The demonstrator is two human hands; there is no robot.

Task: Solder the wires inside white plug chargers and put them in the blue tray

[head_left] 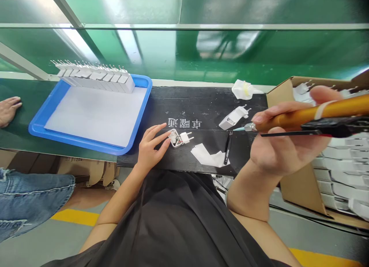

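My left hand rests on the black work mat with its fingers spread. Thumb and index fingertips are at the left edge of an opened white plug charger, whose wires and inside parts show; its two-pin plug head lies to the right. Raised over the right side of the mat, my right hand grips an orange dispensing pen with a black lever and a tapered pale-blue tip. That tip points left, close to a closed white charger. Black tweezers lie below it, partly on a folded white paper.
On the left, a blue tray holds a white sheet and a row of white chargers, pins up. A cardboard box of white charger parts stands at right. Crumpled tissue lies behind. Another person's hand rests far left.
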